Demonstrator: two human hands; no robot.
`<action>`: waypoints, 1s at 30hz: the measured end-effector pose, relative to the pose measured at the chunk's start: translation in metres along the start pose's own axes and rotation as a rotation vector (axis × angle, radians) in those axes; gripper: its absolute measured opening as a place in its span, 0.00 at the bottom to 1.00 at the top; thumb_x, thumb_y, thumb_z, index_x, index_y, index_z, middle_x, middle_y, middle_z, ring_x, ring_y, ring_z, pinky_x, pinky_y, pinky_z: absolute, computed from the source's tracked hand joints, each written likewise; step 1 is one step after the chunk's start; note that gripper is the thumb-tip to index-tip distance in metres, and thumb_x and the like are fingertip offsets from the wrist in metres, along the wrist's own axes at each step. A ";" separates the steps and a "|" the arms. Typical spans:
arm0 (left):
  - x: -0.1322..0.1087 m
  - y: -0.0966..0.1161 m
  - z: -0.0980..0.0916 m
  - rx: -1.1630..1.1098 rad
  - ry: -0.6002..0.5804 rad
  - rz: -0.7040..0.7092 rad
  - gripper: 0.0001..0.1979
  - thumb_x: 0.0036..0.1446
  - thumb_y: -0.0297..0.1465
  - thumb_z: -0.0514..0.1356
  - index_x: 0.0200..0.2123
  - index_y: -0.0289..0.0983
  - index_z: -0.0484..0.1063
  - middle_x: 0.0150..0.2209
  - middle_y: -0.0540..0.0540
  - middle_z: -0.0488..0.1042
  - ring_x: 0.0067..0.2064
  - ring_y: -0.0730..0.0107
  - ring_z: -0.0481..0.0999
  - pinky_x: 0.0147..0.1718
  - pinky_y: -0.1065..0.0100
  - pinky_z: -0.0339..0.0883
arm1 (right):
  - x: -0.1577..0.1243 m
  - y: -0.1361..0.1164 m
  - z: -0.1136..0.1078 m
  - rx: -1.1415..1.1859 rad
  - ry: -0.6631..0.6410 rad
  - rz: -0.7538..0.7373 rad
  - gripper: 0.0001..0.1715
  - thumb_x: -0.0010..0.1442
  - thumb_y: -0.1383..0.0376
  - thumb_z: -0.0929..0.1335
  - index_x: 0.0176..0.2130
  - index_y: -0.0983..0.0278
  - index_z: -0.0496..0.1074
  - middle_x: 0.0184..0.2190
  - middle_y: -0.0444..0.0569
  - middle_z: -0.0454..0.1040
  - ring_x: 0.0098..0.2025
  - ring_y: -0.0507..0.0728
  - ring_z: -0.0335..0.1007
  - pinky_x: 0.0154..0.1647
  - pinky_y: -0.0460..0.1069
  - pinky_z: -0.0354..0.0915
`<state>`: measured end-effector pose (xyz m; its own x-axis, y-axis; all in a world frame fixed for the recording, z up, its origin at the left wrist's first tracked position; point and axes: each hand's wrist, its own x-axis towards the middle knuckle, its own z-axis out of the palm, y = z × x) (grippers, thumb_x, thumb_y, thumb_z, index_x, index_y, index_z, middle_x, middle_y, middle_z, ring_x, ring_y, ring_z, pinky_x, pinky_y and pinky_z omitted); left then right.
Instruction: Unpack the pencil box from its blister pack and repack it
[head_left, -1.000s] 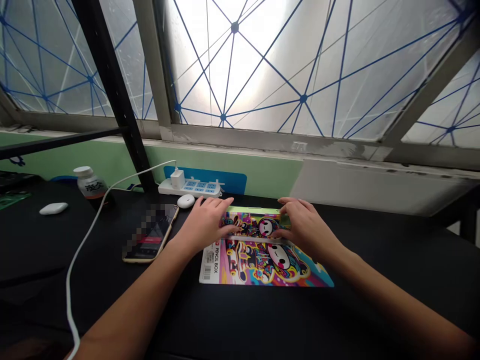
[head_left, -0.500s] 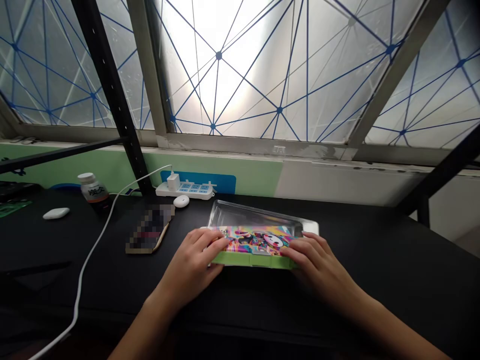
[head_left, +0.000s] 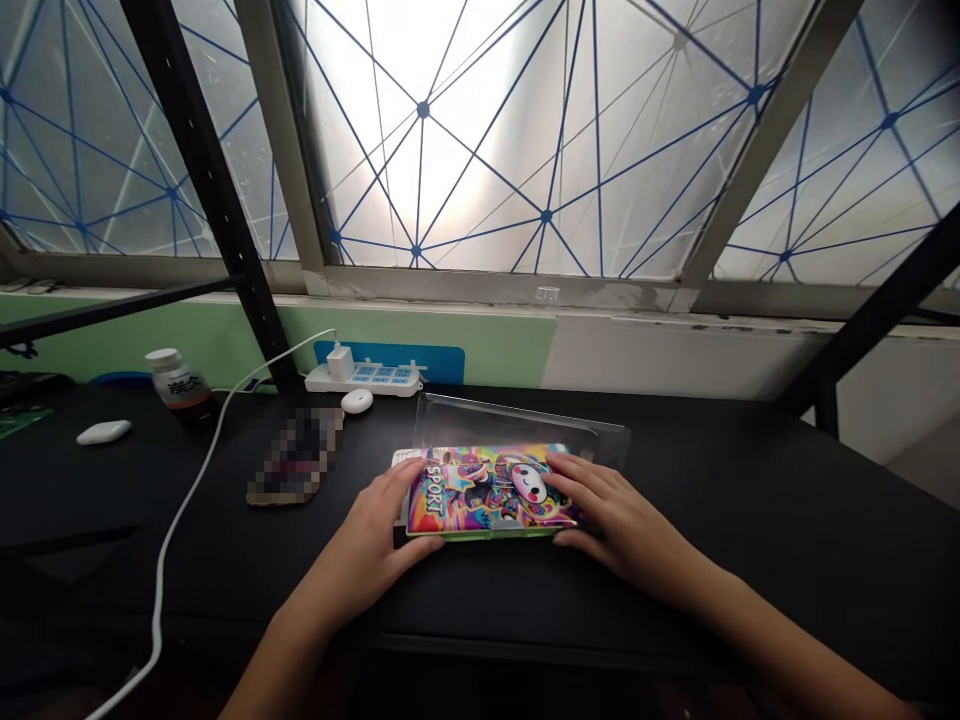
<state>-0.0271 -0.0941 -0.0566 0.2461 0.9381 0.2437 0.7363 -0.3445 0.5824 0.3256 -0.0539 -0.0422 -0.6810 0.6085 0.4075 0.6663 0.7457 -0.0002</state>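
A colourful pencil box (head_left: pixel 484 488) with a cartoon panda print and a green edge lies flat on the black table (head_left: pixel 750 540), its lid facing up. My left hand (head_left: pixel 375 545) grips its left end, thumb at the near corner. My right hand (head_left: pixel 611 515) holds its right end with fingers laid over the lid. Just behind the box lies its clear plastic packaging shell (head_left: pixel 517 428).
A phone (head_left: pixel 296 468) lies left of the box. Behind it sit a white power strip (head_left: pixel 364 376) with a charger and a white cable (head_left: pixel 180 510), a small white earbud case (head_left: pixel 357 401), a bottle (head_left: pixel 180 385) and a white mouse (head_left: pixel 103 432).
The box came out of its printed card and clear shell, was drawn toward me, and now lies flat with the lid up. The printed card is no longer visible.
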 end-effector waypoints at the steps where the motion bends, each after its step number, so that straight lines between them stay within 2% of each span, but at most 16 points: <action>1: 0.001 0.000 0.000 -0.023 -0.003 -0.013 0.37 0.61 0.40 0.63 0.69 0.48 0.51 0.68 0.43 0.59 0.69 0.50 0.58 0.65 0.49 0.53 | 0.003 0.003 -0.004 0.021 -0.023 0.009 0.30 0.66 0.53 0.68 0.63 0.61 0.63 0.64 0.60 0.66 0.64 0.67 0.64 0.59 0.63 0.66; 4: 0.002 0.003 -0.003 -0.087 -0.010 -0.048 0.38 0.61 0.38 0.63 0.70 0.50 0.49 0.66 0.43 0.62 0.66 0.50 0.62 0.63 0.51 0.58 | 0.016 0.010 -0.018 0.121 -0.100 0.033 0.28 0.65 0.51 0.68 0.59 0.59 0.69 0.59 0.56 0.73 0.60 0.66 0.69 0.58 0.61 0.66; 7: 0.002 0.007 -0.006 -0.145 -0.033 -0.097 0.43 0.59 0.38 0.65 0.71 0.53 0.44 0.65 0.43 0.61 0.66 0.50 0.63 0.61 0.52 0.60 | 0.035 0.016 -0.028 0.255 -0.083 0.162 0.20 0.68 0.50 0.64 0.50 0.58 0.75 0.45 0.50 0.81 0.46 0.61 0.77 0.46 0.56 0.72; 9: 0.001 0.009 -0.006 -0.176 -0.058 -0.146 0.49 0.59 0.39 0.65 0.72 0.55 0.35 0.66 0.42 0.59 0.67 0.49 0.61 0.61 0.52 0.61 | 0.048 0.019 -0.028 0.306 0.014 0.298 0.19 0.68 0.50 0.63 0.42 0.59 0.76 0.36 0.47 0.81 0.35 0.58 0.77 0.35 0.51 0.71; 12: 0.000 0.010 -0.006 -0.187 -0.073 -0.186 0.53 0.59 0.39 0.65 0.71 0.56 0.27 0.68 0.41 0.56 0.69 0.50 0.57 0.61 0.52 0.60 | 0.065 0.022 -0.019 0.256 0.219 0.436 0.19 0.65 0.49 0.66 0.35 0.60 0.73 0.30 0.46 0.78 0.28 0.56 0.72 0.28 0.50 0.66; 15: 0.000 0.010 -0.006 -0.158 -0.058 -0.165 0.52 0.60 0.40 0.64 0.72 0.54 0.27 0.69 0.40 0.55 0.69 0.50 0.57 0.61 0.53 0.60 | 0.069 0.023 -0.013 0.152 0.330 0.391 0.16 0.66 0.52 0.66 0.36 0.60 0.72 0.31 0.47 0.77 0.30 0.57 0.72 0.29 0.50 0.66; 17: 0.001 0.009 -0.006 -0.135 -0.031 -0.162 0.49 0.61 0.42 0.63 0.72 0.51 0.30 0.68 0.38 0.58 0.67 0.49 0.61 0.59 0.53 0.63 | 0.063 0.022 -0.015 0.102 0.326 0.253 0.12 0.68 0.56 0.65 0.38 0.60 0.73 0.34 0.49 0.78 0.35 0.58 0.74 0.36 0.52 0.67; 19: 0.003 0.008 -0.006 -0.105 0.002 -0.161 0.41 0.62 0.45 0.61 0.71 0.49 0.43 0.64 0.38 0.64 0.64 0.48 0.66 0.57 0.53 0.65 | 0.050 0.017 -0.017 0.077 0.261 0.089 0.10 0.69 0.58 0.65 0.42 0.59 0.73 0.39 0.50 0.80 0.40 0.59 0.76 0.43 0.55 0.68; 20: 0.004 0.008 -0.006 -0.088 0.017 -0.154 0.36 0.63 0.46 0.60 0.69 0.47 0.52 0.62 0.39 0.67 0.62 0.49 0.68 0.57 0.53 0.66 | 0.042 0.013 -0.017 0.065 0.211 0.016 0.11 0.68 0.57 0.66 0.46 0.59 0.73 0.42 0.51 0.80 0.43 0.60 0.76 0.46 0.56 0.67; 22: 0.005 0.007 -0.006 -0.062 0.042 -0.125 0.28 0.63 0.47 0.59 0.63 0.45 0.64 0.59 0.40 0.70 0.60 0.50 0.71 0.56 0.54 0.67 | 0.027 0.005 -0.014 0.018 0.127 -0.078 0.19 0.67 0.56 0.68 0.55 0.60 0.69 0.50 0.54 0.78 0.49 0.62 0.75 0.50 0.58 0.66; 25: 0.007 0.007 -0.007 -0.055 0.065 -0.083 0.25 0.63 0.47 0.59 0.59 0.43 0.68 0.57 0.41 0.72 0.58 0.51 0.72 0.55 0.55 0.68 | 0.010 -0.004 -0.007 -0.063 0.128 -0.110 0.24 0.68 0.62 0.67 0.61 0.61 0.64 0.55 0.56 0.76 0.54 0.63 0.73 0.52 0.58 0.64; 27: 0.007 0.006 -0.007 -0.066 0.073 -0.069 0.23 0.65 0.47 0.57 0.58 0.43 0.70 0.56 0.41 0.72 0.57 0.51 0.72 0.55 0.55 0.68 | 0.008 -0.006 -0.006 -0.043 0.177 -0.093 0.24 0.68 0.66 0.67 0.62 0.61 0.62 0.54 0.55 0.76 0.52 0.62 0.73 0.50 0.57 0.64; 30: 0.008 0.004 -0.005 -0.069 0.073 -0.061 0.22 0.69 0.46 0.50 0.56 0.43 0.72 0.55 0.42 0.73 0.57 0.53 0.72 0.55 0.53 0.67 | 0.014 -0.004 -0.012 0.052 0.189 -0.033 0.24 0.67 0.64 0.67 0.60 0.61 0.62 0.51 0.55 0.76 0.48 0.61 0.73 0.47 0.56 0.66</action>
<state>-0.0252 -0.0881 -0.0477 0.1539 0.9532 0.2603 0.7031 -0.2907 0.6490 0.3173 -0.0517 -0.0254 -0.6294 0.5254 0.5726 0.6247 0.7803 -0.0292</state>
